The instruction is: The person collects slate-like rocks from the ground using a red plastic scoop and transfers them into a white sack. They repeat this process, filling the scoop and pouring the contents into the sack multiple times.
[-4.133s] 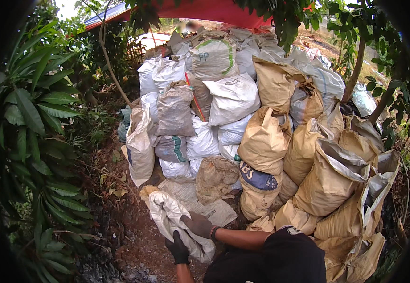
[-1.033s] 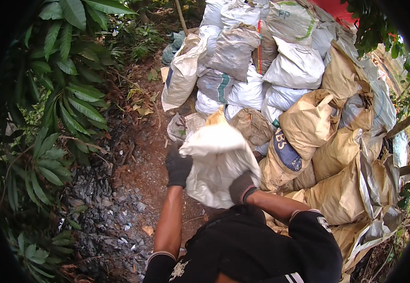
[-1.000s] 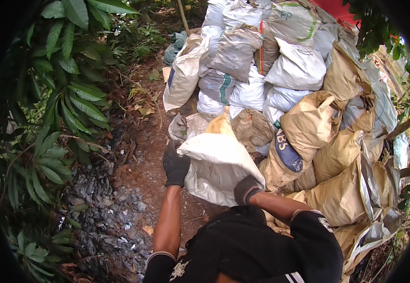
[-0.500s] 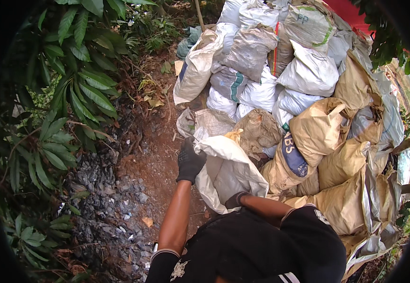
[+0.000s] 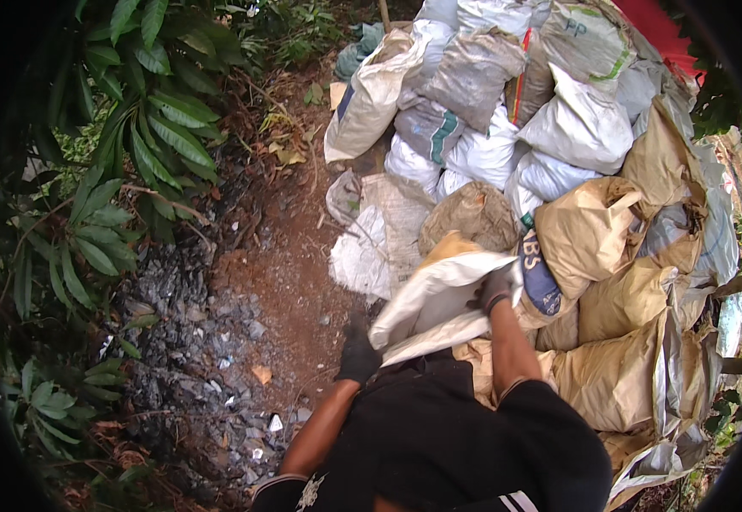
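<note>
An off-white woven sack [image 5: 426, 303] lies across in front of my body, its mouth wide and its pale inside showing. My left hand [image 5: 357, 352], in a dark glove, is closed at the sack's left edge; its fingers are dark and partly blurred. At the right end of the mouth, my gloved right hand [image 5: 496, 287] grips the rim from the inner side. A yellowish-brown patch [image 5: 452, 246] shows behind the sack's far edge. Just beyond lie a crumpled white sack [image 5: 362, 256] and a full brown sack [image 5: 471, 218].
A large heap of filled white, grey and tan sacks [image 5: 580, 124] rises ahead and to the right. Dark flaky scrap [image 5: 192, 358] covers reddish soil [image 5: 277, 256] on the left. Leafy branches [image 5: 162, 128] hang at the far left. A red sheet [image 5: 661, 34] shows at top right.
My right hand has moved from low inside the sack up to its right rim. My left hand has come down toward me. The sack's mouth has tilted and stretched rightward, uncovering the crumpled white sack.
</note>
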A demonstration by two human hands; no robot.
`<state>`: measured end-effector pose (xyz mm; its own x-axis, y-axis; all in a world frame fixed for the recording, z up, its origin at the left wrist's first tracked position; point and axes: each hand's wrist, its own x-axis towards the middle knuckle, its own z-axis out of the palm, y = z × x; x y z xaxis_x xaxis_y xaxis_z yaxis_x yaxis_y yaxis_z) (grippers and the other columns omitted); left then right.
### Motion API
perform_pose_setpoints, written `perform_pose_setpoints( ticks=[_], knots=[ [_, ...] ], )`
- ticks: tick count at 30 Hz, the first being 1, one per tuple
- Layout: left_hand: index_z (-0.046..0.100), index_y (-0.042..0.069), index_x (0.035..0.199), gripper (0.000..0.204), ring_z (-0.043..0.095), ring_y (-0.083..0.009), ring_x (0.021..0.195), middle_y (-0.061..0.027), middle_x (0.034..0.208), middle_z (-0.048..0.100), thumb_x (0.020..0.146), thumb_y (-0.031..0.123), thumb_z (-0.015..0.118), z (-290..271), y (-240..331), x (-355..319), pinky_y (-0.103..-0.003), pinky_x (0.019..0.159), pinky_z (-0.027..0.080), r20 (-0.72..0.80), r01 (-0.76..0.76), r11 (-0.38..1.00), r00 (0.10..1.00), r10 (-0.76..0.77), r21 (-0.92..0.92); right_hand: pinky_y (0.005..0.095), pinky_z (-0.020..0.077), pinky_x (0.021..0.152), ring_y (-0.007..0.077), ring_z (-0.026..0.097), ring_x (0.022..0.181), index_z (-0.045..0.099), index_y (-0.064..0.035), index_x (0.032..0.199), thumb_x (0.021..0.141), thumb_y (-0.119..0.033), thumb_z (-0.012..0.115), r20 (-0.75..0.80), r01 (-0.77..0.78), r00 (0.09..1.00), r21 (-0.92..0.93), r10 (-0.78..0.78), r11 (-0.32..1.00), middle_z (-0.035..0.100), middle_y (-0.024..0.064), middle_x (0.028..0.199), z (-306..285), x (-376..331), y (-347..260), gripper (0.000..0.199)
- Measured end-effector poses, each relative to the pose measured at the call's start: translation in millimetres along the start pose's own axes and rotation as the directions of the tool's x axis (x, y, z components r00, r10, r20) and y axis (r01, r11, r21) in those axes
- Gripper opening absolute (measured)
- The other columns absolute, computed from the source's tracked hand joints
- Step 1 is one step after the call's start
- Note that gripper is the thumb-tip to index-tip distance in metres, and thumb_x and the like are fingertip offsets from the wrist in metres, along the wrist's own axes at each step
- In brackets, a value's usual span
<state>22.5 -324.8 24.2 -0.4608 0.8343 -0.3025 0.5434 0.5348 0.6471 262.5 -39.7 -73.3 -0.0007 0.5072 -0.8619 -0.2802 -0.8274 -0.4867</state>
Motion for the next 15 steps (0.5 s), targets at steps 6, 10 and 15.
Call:
perform_pose_setpoints(
  ticks=[6, 10, 15],
  knots=[
    [0.028, 0.007, 0.154, 0.09, 0.05, -0.0502, 0.124, -0.0305, 0.14, 0.044, 0.073, -0.001, 0.067, -5, -12, 20, -0.051, 0.103, 0.046, -0.171, -0.345, 0.929, 0.916, 0.364, 0.13, 0.0648, 0.0451, 0.093, 0.037, 0.051, 0.128, 0.047, -0.0156, 0.144, 0.094, -0.051, 0.051, 0.32, 0.443, 0.885, -0.802, -0.338, 0.402, 0.043, 0.014, 0.153, 39, -54, -25, 0.062],
    [0.048, 0.008, 0.143, 0.073, 0.058, -0.0418, 0.103, -0.0217, 0.111, 0.055, 0.072, -0.005, 0.061, -57, 22, 43, -0.049, 0.086, 0.05, -0.129, -0.515, 0.836, 0.831, 0.541, 0.19, 0.0408, 0.0283, 0.119, 0.0276, 0.041, 0.143, 0.047, -0.0131, 0.149, 0.101, -0.047, 0.04, 0.729, 0.726, 0.623, -0.674, -0.285, -0.138, 0.048, 0.0119, 0.152, 64, -16, 34, 0.059],
    [0.051, 0.004, 0.134, 0.068, 0.057, -0.0358, 0.091, -0.0171, 0.102, 0.055, 0.071, 0.007, 0.077, -106, 8, 38, -0.045, 0.08, 0.049, -0.558, -0.431, 0.814, 0.592, 0.581, 0.389, 0.0436, 0.0272, 0.12, 0.0284, 0.04, 0.143, 0.05, -0.0141, 0.147, 0.1, -0.044, 0.045, 0.586, 0.49, 0.698, -0.81, -0.412, -0.322, 0.047, 0.0117, 0.153, 122, -96, 13, 0.056]
  ],
)
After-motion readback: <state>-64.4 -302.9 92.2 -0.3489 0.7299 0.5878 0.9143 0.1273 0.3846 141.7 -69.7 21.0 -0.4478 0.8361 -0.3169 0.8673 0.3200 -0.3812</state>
